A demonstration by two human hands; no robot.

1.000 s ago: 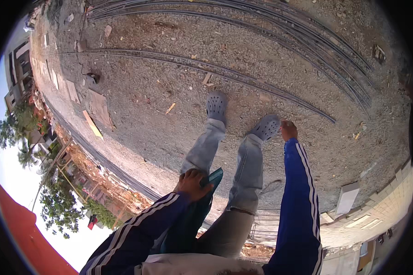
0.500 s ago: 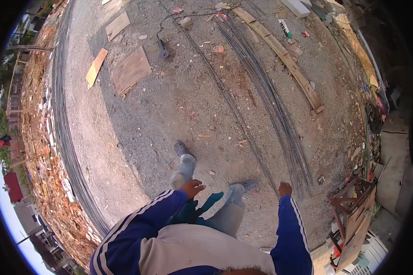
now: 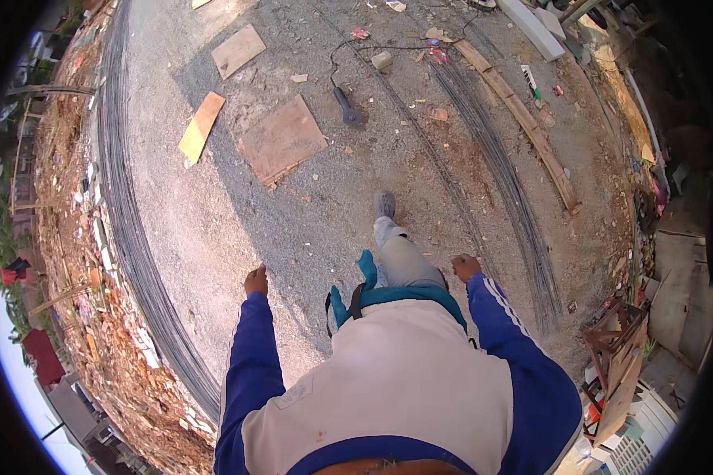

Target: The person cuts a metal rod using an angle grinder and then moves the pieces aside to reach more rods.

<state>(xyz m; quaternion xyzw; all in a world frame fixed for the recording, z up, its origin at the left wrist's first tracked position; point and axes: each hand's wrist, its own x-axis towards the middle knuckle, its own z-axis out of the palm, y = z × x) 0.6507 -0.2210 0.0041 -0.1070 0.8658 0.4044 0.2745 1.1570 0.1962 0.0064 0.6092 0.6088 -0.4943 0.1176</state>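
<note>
Wears teal cloth (image 3: 408, 294) around the waist. Holds the right hand (image 3: 466, 267) and left hand (image 3: 256, 283) well apart above the gravel (image 3: 317, 214), fingers curled; cannot tell whether pressed together. Has dark rods (image 3: 509, 170) lying ahead of the right hand, toward the gravel's right edge; farther off, a brown board (image 3: 284, 142) and, beside it, a corded tool (image 3: 345, 109).

Our L hand (image 3: 255, 282), on the leg by the teal cloth (image 3: 366, 267) 1 sec ago, is now out to the left, well apart from both. Our R hand (image 3: 466, 267) has come up from foot level to near the waist, & we're more upright, w/ 1 clog (image 3: 385, 206) in view vs. 2 prev. Power tool (image 3: 347, 109) & brown board (image 3: 284, 141) show a bit nearer than ½ sec ago.
</note>
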